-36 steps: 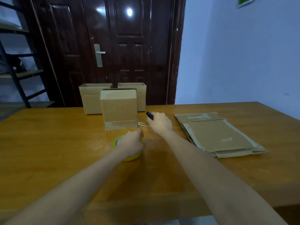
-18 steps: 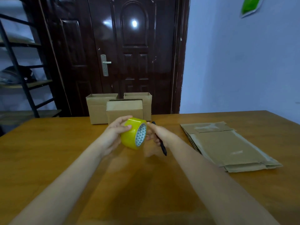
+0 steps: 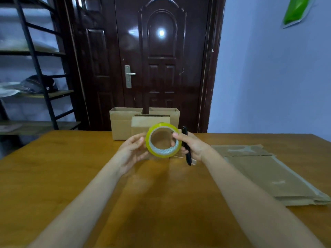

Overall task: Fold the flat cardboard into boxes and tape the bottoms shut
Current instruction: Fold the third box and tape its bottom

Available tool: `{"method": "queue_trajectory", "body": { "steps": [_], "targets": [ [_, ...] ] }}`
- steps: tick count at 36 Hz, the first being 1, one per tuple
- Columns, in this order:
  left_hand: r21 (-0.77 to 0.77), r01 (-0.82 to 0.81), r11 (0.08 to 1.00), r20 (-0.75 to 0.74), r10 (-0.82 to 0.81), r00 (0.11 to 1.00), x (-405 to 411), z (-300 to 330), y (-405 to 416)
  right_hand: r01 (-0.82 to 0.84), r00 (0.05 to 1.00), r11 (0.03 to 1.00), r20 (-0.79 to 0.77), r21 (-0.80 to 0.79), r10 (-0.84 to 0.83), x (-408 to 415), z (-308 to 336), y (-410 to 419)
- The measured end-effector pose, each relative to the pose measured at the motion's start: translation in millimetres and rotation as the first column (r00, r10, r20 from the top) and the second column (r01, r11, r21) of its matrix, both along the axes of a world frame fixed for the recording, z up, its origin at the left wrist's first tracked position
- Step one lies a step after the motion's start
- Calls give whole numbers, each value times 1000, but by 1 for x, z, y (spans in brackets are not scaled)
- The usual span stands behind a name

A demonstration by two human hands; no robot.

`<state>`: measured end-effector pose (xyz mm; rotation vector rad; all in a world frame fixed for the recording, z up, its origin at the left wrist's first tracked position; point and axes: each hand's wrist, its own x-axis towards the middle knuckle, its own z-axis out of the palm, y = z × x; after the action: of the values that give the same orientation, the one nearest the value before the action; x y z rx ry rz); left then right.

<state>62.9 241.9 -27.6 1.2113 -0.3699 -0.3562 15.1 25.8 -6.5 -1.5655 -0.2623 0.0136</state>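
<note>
A yellow tape roll (image 3: 161, 152) is held up above the table between both hands, its hole facing me. My left hand (image 3: 131, 151) holds its left side with curled fingers. My right hand (image 3: 192, 145) pinches the roll's right rim with its thumb and also grips a black utility knife (image 3: 186, 148) pointing down. Three folded cardboard boxes stand at the table's far edge: one in front (image 3: 141, 125), partly hidden by the roll, and two behind it (image 3: 120, 122) (image 3: 174, 113). A stack of flat cardboard (image 3: 268, 174) lies on the right.
The wooden table (image 3: 53, 176) spreads wide on the left and toward me. A dark door (image 3: 152, 59) stands behind the boxes. A black metal shelf rack (image 3: 35, 68) is at the far left. The blue wall (image 3: 268, 77) is on the right.
My left hand lifted the tape roll off the table. The roll then turned so that its hole faces me, and my right hand, knife in it, came onto its right rim.
</note>
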Motion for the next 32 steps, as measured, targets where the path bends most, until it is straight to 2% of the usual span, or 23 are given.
{"method": "queue_trajectory", "body": {
  "steps": [4,7,13,18,22,25,32],
  "targets": [
    [47,-76,996,-80,80,994,9,-12,3,141,989,974,62,-179,-132,-4,16,6],
    [-15,-76,997,-124,73,990,6,-14,-2,164,984,952,115,-257,-139,-6,19,10],
    [-262,92,961,-194,-146,970,4,-13,3,126,990,969,85,-214,-110,-11,25,6],
    [-340,269,901,-123,-326,937,3,-15,9,115,989,977,114,-178,-95,-12,29,2],
    [-381,242,892,-185,-330,926,-2,-12,9,135,983,978,142,-158,-113,-10,36,2],
    [-336,209,919,-261,-304,916,-6,-8,5,140,979,974,170,-180,-109,-9,42,4],
    [-103,147,984,-391,-176,903,-6,5,-9,189,964,939,238,-286,-122,-3,49,12]
  ]
}}
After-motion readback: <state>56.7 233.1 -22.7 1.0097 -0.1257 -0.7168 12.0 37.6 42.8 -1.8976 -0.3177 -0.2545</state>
